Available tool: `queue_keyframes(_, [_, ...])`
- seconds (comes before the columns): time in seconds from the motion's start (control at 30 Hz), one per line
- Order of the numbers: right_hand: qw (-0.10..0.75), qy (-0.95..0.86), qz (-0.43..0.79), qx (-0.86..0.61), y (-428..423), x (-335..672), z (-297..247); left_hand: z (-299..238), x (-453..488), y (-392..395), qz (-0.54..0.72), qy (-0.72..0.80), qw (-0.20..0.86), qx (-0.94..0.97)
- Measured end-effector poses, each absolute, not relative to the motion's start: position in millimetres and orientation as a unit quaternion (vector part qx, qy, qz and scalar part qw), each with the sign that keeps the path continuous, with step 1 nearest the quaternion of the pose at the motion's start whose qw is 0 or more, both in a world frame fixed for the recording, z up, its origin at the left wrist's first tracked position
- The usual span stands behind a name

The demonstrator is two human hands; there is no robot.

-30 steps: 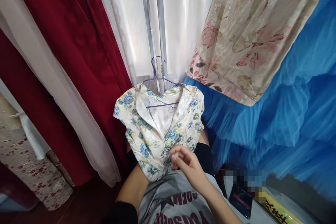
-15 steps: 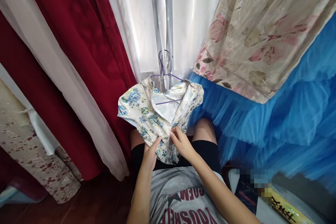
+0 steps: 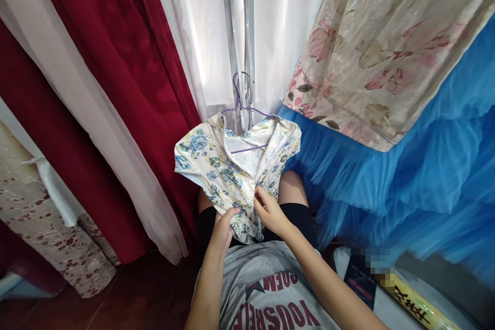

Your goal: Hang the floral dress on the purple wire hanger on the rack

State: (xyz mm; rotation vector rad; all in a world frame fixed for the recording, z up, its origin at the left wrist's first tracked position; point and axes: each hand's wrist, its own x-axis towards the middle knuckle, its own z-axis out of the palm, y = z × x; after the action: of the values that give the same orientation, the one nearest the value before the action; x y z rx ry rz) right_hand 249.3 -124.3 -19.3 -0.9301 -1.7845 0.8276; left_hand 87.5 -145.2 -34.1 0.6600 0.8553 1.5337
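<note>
A short-sleeved cream blouse with blue flowers hangs on a purple wire hanger in front of my lap. My left hand grips its lower left side, thumb on top and the other fingers hidden beneath the cloth. With thumb and fingertips, my right hand pinches the front edge just below the V of the neckline. The hanger's hook stands up in front of grey straps, and I cannot tell whether it is hooked on them.
Dark red cloth and pale sheer fabric hang on the left. A white curtain hangs behind the straps. On the right are a pink-flowered garment and blue tulle. A phone and a yellow packet lie at lower right.
Both hands keep their hold on the blouse. The right hand and the blouse have shifted very slightly to the right, and my legs have moved closer together.
</note>
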Motion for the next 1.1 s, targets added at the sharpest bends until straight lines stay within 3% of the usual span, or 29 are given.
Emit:
queue_keyframes(0.3, [0.458,-0.725,0.350,-0.377,-127,256,-21,-36,82,-146,0.651,0.373,0.596,0.285])
queue_keyframes(0.43, [0.461,-0.704,0.341,-0.420,-120,275,-25,-52,64,-125,0.652,0.411,0.536,0.344])
queue_keyframes(0.5, [0.478,-0.684,0.331,-0.441,-118,283,-26,-62,53,-111,0.661,0.447,0.467,0.381])
queue_keyframes(0.63, [0.521,-0.637,0.333,-0.461,-118,281,-29,-72,45,-108,0.729,0.538,0.198,0.374])
queue_keyframes(0.7, [0.522,-0.624,0.358,-0.458,-120,270,-31,-69,56,-120,0.730,0.537,0.116,0.408])
queue_keyframes(0.9, [0.493,-0.577,0.510,-0.406,-124,236,-28,-53,105,-143,0.603,0.459,0.249,0.603])
queue_keyframes(1.1, [0.502,-0.524,0.570,-0.386,-110,238,17,-40,110,-131,0.520,0.474,0.222,0.675])
